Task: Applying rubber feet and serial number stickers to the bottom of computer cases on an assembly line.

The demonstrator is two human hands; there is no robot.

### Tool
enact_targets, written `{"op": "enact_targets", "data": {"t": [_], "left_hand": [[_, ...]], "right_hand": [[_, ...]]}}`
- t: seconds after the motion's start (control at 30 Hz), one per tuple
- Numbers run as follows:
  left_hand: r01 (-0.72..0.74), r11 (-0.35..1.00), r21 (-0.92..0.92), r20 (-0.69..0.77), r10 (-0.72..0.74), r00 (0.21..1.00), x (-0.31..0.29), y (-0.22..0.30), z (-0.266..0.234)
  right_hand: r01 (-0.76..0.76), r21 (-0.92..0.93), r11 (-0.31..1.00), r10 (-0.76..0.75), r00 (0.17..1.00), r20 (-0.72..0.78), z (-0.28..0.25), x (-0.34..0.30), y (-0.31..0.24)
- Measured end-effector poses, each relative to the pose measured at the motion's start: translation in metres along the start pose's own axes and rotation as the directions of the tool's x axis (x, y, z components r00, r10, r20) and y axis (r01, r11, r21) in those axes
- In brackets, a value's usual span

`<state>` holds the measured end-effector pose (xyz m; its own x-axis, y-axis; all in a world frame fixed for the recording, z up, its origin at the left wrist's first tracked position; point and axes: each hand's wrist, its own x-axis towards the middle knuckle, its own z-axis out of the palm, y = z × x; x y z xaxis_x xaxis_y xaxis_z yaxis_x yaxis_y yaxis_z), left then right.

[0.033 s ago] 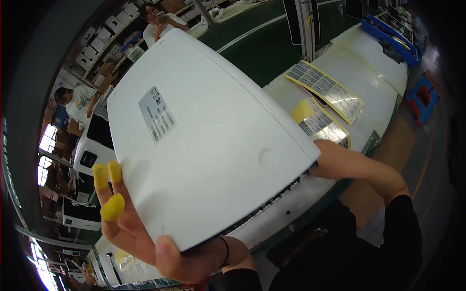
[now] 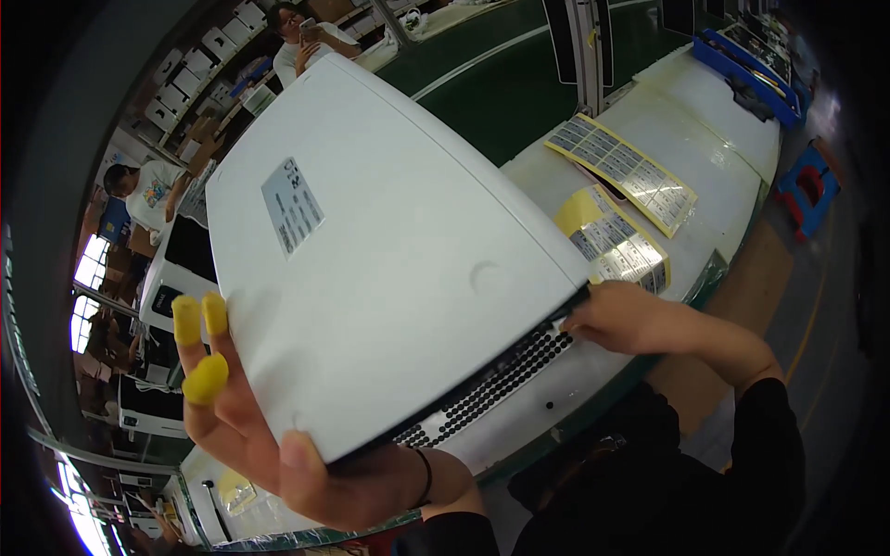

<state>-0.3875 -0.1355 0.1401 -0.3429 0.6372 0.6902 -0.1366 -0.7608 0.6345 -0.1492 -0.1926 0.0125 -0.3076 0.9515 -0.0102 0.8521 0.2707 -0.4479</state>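
While our left hand (image 2: 278,445) and right hand (image 2: 640,320) grip the big white plastic casing (image 2: 389,250), its black vented edge (image 2: 491,380) stays unseated above the workbench (image 2: 732,139).

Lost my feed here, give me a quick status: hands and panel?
Left hand grips white panel at its near corner, yellow fingertip caps on. Right hand at panel's right edge. Sticker sheets on table beyond, not touching.

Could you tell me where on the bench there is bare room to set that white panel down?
The white bench top is bare between the label sheets and the blue tray at its far end. The near end is crowded: the white panel, both hands and the yellow-backed sheets cover it.
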Motion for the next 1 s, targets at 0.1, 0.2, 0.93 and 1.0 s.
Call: {"op": "enact_targets", "data": {"t": [0.1, 0.2, 0.93, 1.0], "left_hand": [[-0.040, 0.999, 0.037, 0.063, 0.038, 0.997, 0.029, -0.008, 0.000], [0.026, 0.999, 0.039, 0.162, -0.032, 0.986, 0.056, -0.014, -0.006], [-0.358, 0.424, 0.832, 0.545, -0.499, 0.674, -0.110, -0.070, -0.188], [-0.346, 0.424, 0.837, 0.532, -0.478, 0.699, -0.120, -0.066, -0.184]], "right_hand": [[0.103, -0.151, 0.983, -0.118, 0.989, -0.091, 0.039, -0.005, -0.009], [0.075, -0.266, 0.961, -0.122, 0.978, -0.168, 0.062, 0.003, -0.026], [0.071, -0.367, 0.927, -0.107, 0.991, -0.078, 0.051, 0.029, -0.036], [0.076, -0.380, 0.922, -0.120, 0.988, -0.094, 0.049, 0.031, -0.039]]}}
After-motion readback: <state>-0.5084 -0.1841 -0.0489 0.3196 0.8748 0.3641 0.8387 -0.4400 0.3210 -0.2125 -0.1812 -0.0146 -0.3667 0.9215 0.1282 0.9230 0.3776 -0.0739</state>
